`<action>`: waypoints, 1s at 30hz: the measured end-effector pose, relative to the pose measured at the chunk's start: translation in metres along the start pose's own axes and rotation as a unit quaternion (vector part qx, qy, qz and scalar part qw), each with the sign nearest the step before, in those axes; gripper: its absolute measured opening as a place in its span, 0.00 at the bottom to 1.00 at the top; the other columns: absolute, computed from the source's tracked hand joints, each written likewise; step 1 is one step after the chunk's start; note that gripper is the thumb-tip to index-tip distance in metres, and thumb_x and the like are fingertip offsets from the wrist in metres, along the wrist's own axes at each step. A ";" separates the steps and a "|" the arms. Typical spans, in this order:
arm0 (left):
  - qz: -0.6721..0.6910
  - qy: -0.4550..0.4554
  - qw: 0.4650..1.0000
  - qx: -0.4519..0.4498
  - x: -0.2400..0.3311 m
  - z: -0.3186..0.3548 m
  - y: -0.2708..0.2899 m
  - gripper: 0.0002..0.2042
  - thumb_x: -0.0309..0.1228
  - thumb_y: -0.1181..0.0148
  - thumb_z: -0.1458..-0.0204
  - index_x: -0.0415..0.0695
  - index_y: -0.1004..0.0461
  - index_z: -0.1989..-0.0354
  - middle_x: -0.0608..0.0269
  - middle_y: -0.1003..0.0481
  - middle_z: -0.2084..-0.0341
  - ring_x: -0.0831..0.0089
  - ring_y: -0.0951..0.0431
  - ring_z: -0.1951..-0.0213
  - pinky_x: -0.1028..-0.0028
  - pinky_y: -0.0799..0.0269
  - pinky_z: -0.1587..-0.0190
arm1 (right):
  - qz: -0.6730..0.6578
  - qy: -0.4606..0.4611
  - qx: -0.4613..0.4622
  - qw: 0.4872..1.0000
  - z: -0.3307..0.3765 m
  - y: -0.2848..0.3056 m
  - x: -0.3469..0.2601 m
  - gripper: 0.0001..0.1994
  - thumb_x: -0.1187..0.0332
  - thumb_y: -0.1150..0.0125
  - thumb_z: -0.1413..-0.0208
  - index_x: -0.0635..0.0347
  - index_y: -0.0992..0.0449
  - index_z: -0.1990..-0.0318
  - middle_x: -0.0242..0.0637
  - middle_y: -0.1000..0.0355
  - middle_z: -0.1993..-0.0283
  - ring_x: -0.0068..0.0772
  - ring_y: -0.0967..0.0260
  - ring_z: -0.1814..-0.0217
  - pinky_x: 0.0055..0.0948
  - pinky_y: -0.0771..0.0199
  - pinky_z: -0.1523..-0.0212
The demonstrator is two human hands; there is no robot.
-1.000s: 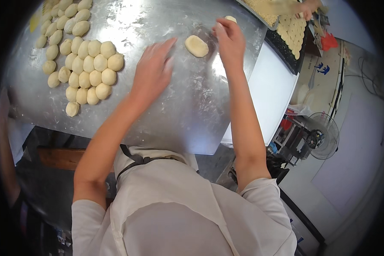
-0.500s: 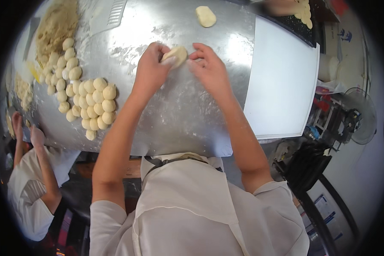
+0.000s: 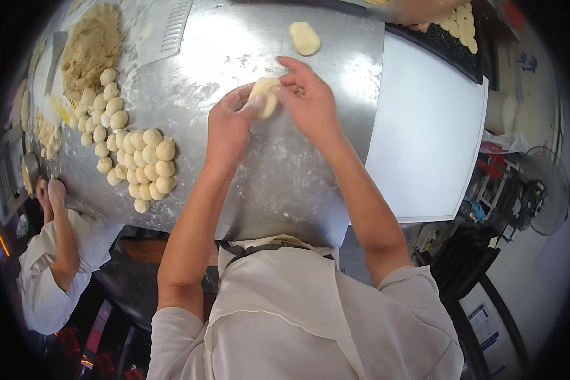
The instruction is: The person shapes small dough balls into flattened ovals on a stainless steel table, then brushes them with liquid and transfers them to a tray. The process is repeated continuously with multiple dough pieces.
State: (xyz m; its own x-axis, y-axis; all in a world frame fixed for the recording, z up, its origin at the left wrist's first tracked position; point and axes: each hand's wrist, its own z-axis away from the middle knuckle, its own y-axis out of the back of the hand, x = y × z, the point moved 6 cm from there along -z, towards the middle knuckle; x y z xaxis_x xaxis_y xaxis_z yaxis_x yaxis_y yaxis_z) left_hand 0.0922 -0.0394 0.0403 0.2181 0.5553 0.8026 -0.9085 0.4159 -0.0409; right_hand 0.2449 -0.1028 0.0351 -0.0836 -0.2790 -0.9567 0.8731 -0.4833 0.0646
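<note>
Floured steel worktable (image 3: 234, 183), white board (image 3: 424, 126) at its right. One dough piece (image 3: 264, 96), a second ago lying flat near the far edge, is now lifted between left hand (image 3: 229, 126) and right hand (image 3: 310, 101), fingers of both pinching it closed: shaping has begun. One shaped piece (image 3: 304, 38) lies beyond. Dough balls (image 3: 147, 161): roughly thirty, clustered left.

I see all this through one fisheye camera on my head, looking steeply down past my apron (image 3: 285, 297) onto the floured steel table (image 3: 234, 50), close in, its edges bending toward the rim.
</note>
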 end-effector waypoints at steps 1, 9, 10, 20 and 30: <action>0.019 0.009 1.000 0.010 -0.001 -0.002 -0.001 0.22 0.28 0.35 0.37 0.28 0.28 0.38 0.52 0.20 0.48 0.69 0.19 0.49 0.70 0.24 0.46 | -0.014 -0.012 0.023 1.000 -0.001 0.002 0.000 0.12 0.76 0.36 0.37 0.63 0.18 0.47 0.37 0.19 0.54 0.24 0.22 0.56 0.25 0.22 0.52; 0.087 0.019 0.995 0.044 -0.001 -0.020 -0.015 0.21 0.29 0.35 0.38 0.29 0.26 0.39 0.55 0.19 0.50 0.73 0.20 0.52 0.74 0.26 0.48 | -0.023 0.030 0.028 0.999 -0.013 0.011 0.005 0.18 0.78 0.40 0.35 0.66 0.25 0.38 0.37 0.19 0.52 0.24 0.22 0.55 0.24 0.22 0.53; 0.099 0.016 0.993 0.060 0.002 -0.028 -0.015 0.21 0.29 0.35 0.38 0.29 0.26 0.40 0.55 0.19 0.50 0.74 0.20 0.52 0.74 0.26 0.49 | -0.039 0.052 0.048 0.997 -0.013 0.016 0.003 0.18 0.78 0.40 0.34 0.66 0.26 0.37 0.38 0.19 0.52 0.24 0.22 0.55 0.24 0.21 0.53; -0.038 -0.108 0.992 0.057 0.044 -0.093 -0.037 0.28 0.26 0.37 0.41 0.27 0.35 0.33 0.40 0.26 0.44 0.67 0.17 0.55 0.75 0.16 0.53 | 0.071 0.073 0.155 0.983 -0.029 0.079 -0.006 0.15 0.78 0.40 0.35 0.65 0.25 0.42 0.38 0.20 0.54 0.26 0.22 0.56 0.28 0.20 0.54; -0.339 -0.219 0.908 0.112 0.040 -0.097 -0.029 0.24 0.27 0.40 0.42 0.28 0.27 0.38 0.44 0.18 0.51 0.63 0.17 0.53 0.68 0.22 0.49 | 0.098 -0.003 0.092 0.991 -0.066 0.048 -0.001 0.18 0.74 0.38 0.38 0.66 0.25 0.41 0.43 0.19 0.61 0.44 0.18 0.60 0.38 0.20 0.55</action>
State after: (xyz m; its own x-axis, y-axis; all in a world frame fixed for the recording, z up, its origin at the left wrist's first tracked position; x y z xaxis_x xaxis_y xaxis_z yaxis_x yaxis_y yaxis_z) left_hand 0.1619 0.0409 0.0160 0.6367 -0.1333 0.7595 -0.6786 0.3710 0.6339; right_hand 0.3183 -0.0709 0.0202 0.0761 -0.3870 -0.9189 0.7704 -0.5623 0.3006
